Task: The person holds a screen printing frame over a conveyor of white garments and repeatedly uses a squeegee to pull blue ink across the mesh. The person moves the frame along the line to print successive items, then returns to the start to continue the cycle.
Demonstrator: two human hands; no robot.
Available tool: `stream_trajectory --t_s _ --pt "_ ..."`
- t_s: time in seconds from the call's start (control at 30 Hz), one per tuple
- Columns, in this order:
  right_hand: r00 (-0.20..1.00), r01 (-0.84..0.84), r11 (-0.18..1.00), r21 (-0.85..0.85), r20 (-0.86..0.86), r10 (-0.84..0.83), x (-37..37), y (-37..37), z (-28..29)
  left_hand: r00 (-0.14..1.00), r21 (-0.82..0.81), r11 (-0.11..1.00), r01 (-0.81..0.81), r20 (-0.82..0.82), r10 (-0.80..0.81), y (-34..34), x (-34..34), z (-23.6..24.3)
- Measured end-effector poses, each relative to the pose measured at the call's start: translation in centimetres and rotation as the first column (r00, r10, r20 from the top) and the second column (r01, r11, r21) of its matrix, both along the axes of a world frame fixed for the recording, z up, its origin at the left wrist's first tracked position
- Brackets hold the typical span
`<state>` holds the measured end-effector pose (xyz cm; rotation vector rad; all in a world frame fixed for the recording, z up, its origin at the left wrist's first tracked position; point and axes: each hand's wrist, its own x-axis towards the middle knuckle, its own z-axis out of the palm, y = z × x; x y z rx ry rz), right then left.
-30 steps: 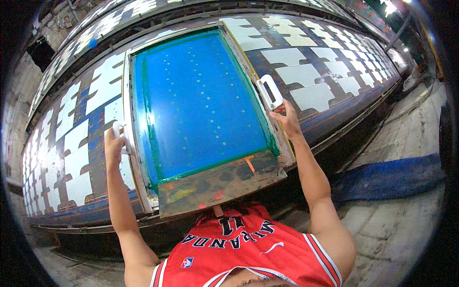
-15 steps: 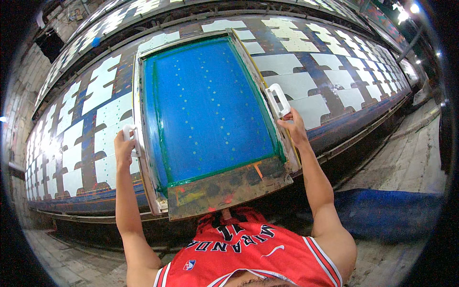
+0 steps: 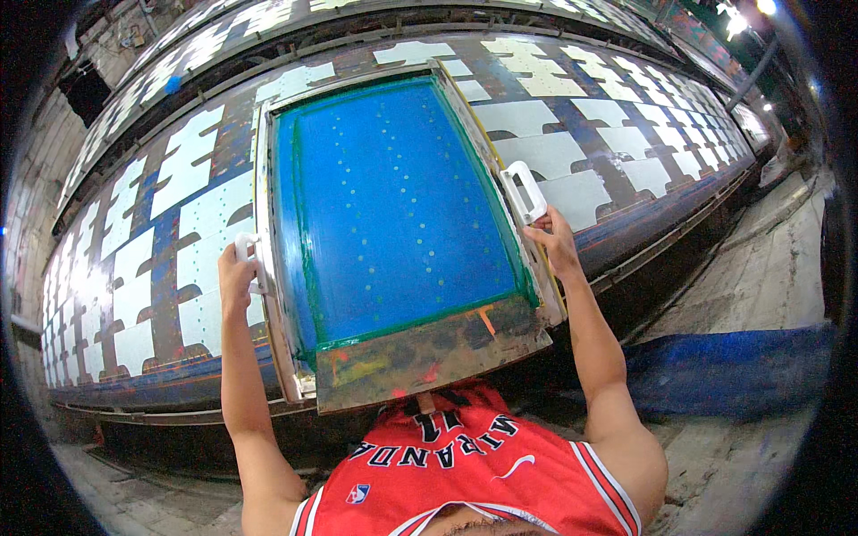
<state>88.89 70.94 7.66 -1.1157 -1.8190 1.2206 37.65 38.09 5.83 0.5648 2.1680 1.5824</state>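
Note:
A screen-printing frame (image 3: 288,366) with blue mesh (image 3: 393,205) and green taped borders lies across the long table in front of me. Two rows of small pale dots run down the mesh. A stained board (image 3: 429,357) spans its near end, just before my red jersey. White handles sit on both sides. My left hand (image 3: 237,275) has its fingers curled around the left handle (image 3: 257,279). On the other side, my right hand (image 3: 556,243) grips the lower end of the right handle (image 3: 525,192), thumb toward the frame.
The sloping table carries rows of white cut pieces (image 3: 545,147) on both sides of the frame. More tables with similar pieces (image 3: 295,18) stand behind. To the right are a blue sheet (image 3: 724,371) and a concrete floor (image 3: 733,259); a block wall (image 3: 40,179) rises at left.
The frame and both hands have shifted slightly right in view, while the white pieces on the right have drifted left. Both hands keep their hold.

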Motion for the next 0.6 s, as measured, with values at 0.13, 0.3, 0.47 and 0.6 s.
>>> stream_trajectory --t_s 0.13,0.3,0.47,0.6 --pt "1.000 0.015 1.000 -0.015 0.018 -0.014 -0.5 -1.6 -0.7 1.000 0.005 1.000 0.008 0.013 -0.008 -0.8 -1.2 0.0" --pt "0.999 -0.004 0.999 -0.046 -0.043 0.002 -0.8 -1.7 -0.9 0.999 -0.036 0.999 0.030 -0.029 -0.031 -0.6 -1.8 0.1" --pt "0.998 -0.021 0.998 -0.051 -0.062 0.017 -0.1 1.9 -0.7 0.997 -0.038 0.999 0.032 -0.066 -0.034 2.2 -1.2 0.7" --pt "0.996 -0.049 0.999 -0.023 -0.075 0.047 2.3 7.2 -0.7 0.977 -0.163 0.985 0.052 -0.198 -0.084 6.9 1.0 1.4"
